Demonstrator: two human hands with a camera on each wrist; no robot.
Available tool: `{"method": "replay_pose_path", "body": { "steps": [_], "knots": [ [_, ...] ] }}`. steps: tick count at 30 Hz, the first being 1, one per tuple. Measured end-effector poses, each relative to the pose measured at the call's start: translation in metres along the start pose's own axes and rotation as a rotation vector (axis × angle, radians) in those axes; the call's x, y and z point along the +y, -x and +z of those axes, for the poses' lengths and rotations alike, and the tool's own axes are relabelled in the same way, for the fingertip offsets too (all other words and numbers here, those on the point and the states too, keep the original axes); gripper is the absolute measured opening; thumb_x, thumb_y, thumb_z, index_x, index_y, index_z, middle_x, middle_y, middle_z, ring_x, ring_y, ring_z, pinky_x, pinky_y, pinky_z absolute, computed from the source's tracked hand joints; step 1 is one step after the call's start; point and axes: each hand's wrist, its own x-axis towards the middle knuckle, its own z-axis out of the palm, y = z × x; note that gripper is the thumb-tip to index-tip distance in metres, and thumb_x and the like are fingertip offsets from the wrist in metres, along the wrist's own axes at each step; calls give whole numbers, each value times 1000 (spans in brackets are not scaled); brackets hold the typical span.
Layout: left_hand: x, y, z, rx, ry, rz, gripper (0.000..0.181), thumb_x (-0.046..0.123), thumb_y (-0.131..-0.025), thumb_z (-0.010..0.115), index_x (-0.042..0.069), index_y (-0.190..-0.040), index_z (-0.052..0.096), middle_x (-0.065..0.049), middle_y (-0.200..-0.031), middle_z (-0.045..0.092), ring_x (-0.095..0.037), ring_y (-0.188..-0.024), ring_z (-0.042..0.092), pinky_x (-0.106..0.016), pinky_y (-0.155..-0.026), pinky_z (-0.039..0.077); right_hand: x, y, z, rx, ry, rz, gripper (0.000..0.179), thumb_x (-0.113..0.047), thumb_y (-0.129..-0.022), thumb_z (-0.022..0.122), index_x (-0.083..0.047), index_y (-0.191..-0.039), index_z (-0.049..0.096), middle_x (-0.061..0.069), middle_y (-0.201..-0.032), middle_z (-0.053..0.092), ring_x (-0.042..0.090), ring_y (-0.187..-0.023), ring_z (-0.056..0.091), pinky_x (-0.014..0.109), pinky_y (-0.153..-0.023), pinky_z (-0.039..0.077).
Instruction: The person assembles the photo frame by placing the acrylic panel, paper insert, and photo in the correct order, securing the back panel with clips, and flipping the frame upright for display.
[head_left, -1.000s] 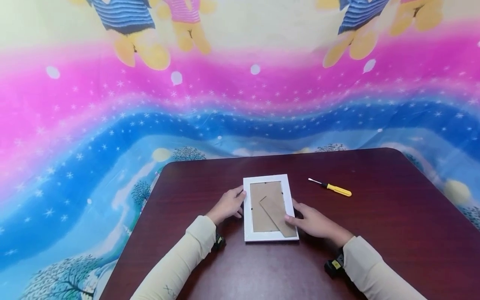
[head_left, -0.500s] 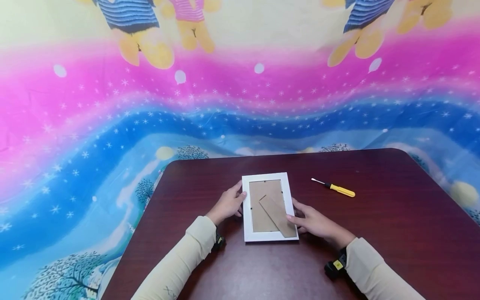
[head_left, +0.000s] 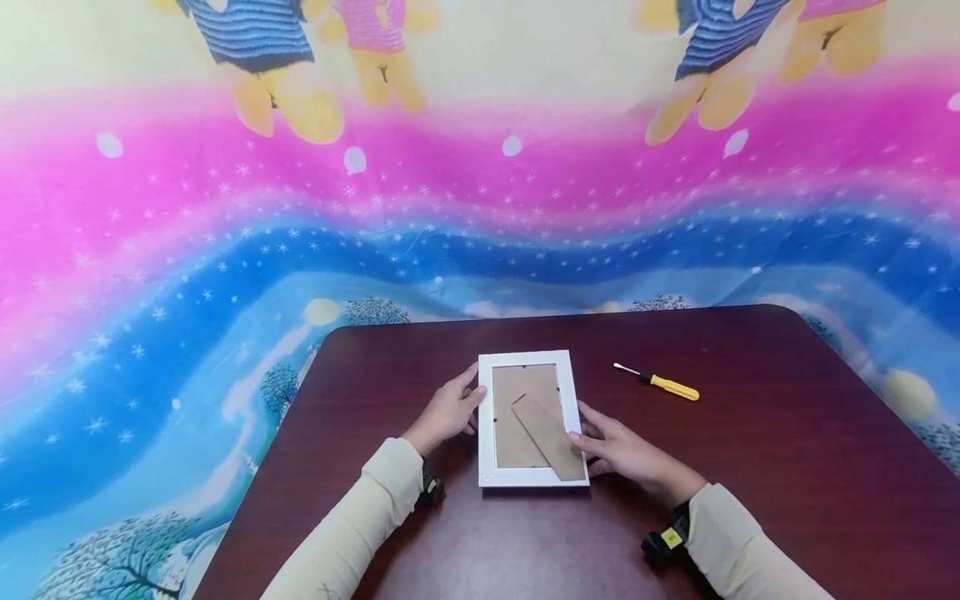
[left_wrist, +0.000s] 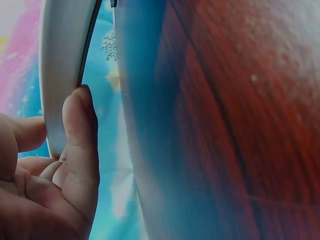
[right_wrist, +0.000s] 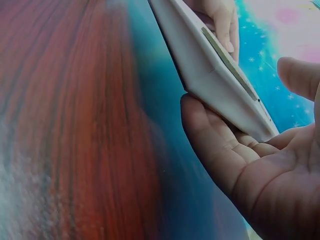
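A white picture frame (head_left: pixel 488 450) is held back side up above the table, its brown backing board (head_left: pixel 517 442) and slanted stand leg (head_left: pixel 551 437) showing. My left hand (head_left: pixel 442 412) pinches its left edge, thumb on top; in the left wrist view the fingers (left_wrist: pixel 80 135) reach under the rim. At the right edge is my right hand (head_left: pixel 626 450), its fingers (right_wrist: pixel 215 135) bent under the frame in the right wrist view. There the right thumb stands apart from the frame, over its back. The frame's front is hidden.
A yellow-handled screwdriver (head_left: pixel 671 386) lies on the dark red wooden table (head_left: pixel 750 433), right of the frame. Behind the table hangs a colourful printed cloth (head_left: pixel 480 192). Each wrist carries a small black camera, such as the right wrist camera (head_left: pixel 663 540).
The view shifts slightly between frames. Both hands keep their hold on the picture frame, which stays almost in place. The screwdriver lies as before.
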Motion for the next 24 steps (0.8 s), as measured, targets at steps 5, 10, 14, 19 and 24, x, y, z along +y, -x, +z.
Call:
{"method": "replay_pose_path", "body": {
  "steps": [5, 10, 14, 19, 24],
  "knots": [
    [1, 2, -3, 12, -11, 30, 59, 27, -104, 50, 24, -156, 24, -6, -89, 66, -26, -60, 62, -41, -56, 56, -2, 1, 1, 5, -3, -4, 76, -26, -102, 54, 5, -153, 7, 33, -143, 37, 34, -109, 60, 48, -80, 55],
    [1, 3, -5, 15, 1, 47, 58, 27, -103, 51, 25, -156, 25, -6, -87, 65, -27, -64, 63, -42, -58, 56, -2, 2, -2, -36, -52, -17, 64, -20, -102, 53, 13, -147, 22, 28, -130, 53, 34, -107, 62, 49, -83, 54],
    [2, 2, -8, 12, 18, 62, 58, 28, -103, 51, 26, -156, 25, -5, -88, 66, -26, -65, 63, -43, -61, 56, -5, 2, -1, -58, -61, -37, 59, -17, -101, 56, 12, -143, 29, 25, -128, 55, 34, -109, 61, 50, -83, 53],
    [6, 3, -12, 25, 27, 83, 58, 26, -103, 50, 27, -156, 25, -7, -90, 66, -33, -71, 65, -45, -64, 56, -10, 1, 1, -43, -63, -41, 57, -18, -98, 60, 9, -140, 32, 25, -130, 54, 35, -110, 61, 51, -83, 53],
    [9, 7, -14, 11, 41, 83, 58, 22, -104, 49, 26, -156, 23, -9, -95, 67, -34, -75, 65, -46, -67, 56, -13, 2, 5, -32, -72, -51, 53, -16, -98, 60, 8, -138, 34, 24, -130, 55, 36, -110, 61, 51, -83, 53]
  ]
}}
